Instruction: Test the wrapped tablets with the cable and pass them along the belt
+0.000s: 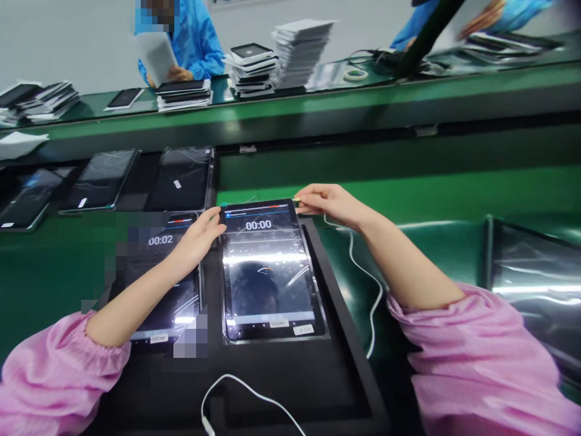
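A tablet with a lit screen reading 00:00 lies in a black tray. My left hand grips its upper left edge, thumb over the front and fingers at the corner. At the upper right corner my right hand pinches the plug of a white cable; whether the plug is in the tablet is hidden by the fingers. Left of this tablet, partly under my left forearm, lies a second tablet reading 00:02. Another white cable curves across the front of the tray.
Several dark-screened tablets lie in a row at the back left. At right is a dark film-covered device. Beyond the green ledge stand stacks of tablets; two people in blue handle items there.
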Motion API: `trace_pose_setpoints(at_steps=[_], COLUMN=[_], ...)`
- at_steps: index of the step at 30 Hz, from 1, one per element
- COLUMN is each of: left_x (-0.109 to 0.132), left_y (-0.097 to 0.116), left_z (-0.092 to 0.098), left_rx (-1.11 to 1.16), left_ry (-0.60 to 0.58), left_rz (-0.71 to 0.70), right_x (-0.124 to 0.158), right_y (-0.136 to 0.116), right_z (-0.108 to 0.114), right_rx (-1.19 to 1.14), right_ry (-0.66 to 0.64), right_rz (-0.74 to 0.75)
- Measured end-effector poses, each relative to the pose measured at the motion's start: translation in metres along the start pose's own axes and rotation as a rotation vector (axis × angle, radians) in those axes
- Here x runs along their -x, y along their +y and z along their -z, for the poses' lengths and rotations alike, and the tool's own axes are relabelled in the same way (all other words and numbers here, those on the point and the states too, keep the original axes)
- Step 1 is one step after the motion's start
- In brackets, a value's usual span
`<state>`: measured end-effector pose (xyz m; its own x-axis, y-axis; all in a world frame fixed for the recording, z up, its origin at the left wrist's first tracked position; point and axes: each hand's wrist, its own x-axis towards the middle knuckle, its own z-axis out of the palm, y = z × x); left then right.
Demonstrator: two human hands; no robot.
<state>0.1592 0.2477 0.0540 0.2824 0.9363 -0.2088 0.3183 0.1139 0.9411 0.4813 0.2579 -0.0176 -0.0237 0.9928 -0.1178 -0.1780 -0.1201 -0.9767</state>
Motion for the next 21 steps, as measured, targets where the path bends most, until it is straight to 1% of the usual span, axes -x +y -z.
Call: trace_pose_setpoints(at_steps=[4, 6, 8, 10, 12, 14, 15, 16, 18, 19, 20, 21], left_x=[-0.003, -0.003, -0.003, -0.004, -0.006, -0.006, -0.004, 0.0, 0.016, 0.028, 0.042, 0.057], left_y=[0.0, -0.002, -0.004, -0.004, -0.001, 0.005, 0.008, 0.01, 0.012, 0.012, 0.01, 0.008], left_z=[0.003, 0.005, 0.006, 0.006, 0.006, 0.006, 0.006, 0.005, 0.003, 0.002, 0.0, -0.003], left_rx=[-0.058, -0.078, -0.112, -0.203, -0.309, -0.376, -0.392, -0.396, -0.458, -0.524, -0.61, -0.714], left_ry=[-0.022, -0.049, -0.088, -0.114, -0.132, -0.151, -0.157, -0.156, -0.137, -0.128, -0.127, -0.141], left_rz=[0.027, 0.013, -0.021, -0.061, -0.088, -0.096, -0.094, -0.091, -0.125, -0.174, -0.241, -0.322], right_x=[-0.007, -0.01, -0.012, -0.013, -0.011, 0.0, 0.01, 0.025, 0.068, 0.096, 0.127, 0.157], right_y=[0.003, 0.006, 0.009, 0.007, 0.002, -0.008, -0.013, -0.018, -0.025, -0.026, -0.024, -0.019], right_z=[0.009, 0.011, 0.01, 0.006, 0.001, -0.007, -0.012, -0.018, -0.035, -0.045, -0.058, -0.071], right_rx=[0.146, 0.237, 0.319, 0.384, 0.44, 0.499, 0.554, 0.629, 0.818, 0.896, 0.934, 0.929], right_ry=[-0.1, -0.122, -0.127, -0.12, -0.106, -0.067, -0.017, 0.054, 0.207, 0.235, 0.198, 0.087], right_rz=[0.064, 0.109, 0.162, 0.206, 0.225, 0.257, 0.314, 0.401, 0.637, 0.728, 0.781, 0.799])
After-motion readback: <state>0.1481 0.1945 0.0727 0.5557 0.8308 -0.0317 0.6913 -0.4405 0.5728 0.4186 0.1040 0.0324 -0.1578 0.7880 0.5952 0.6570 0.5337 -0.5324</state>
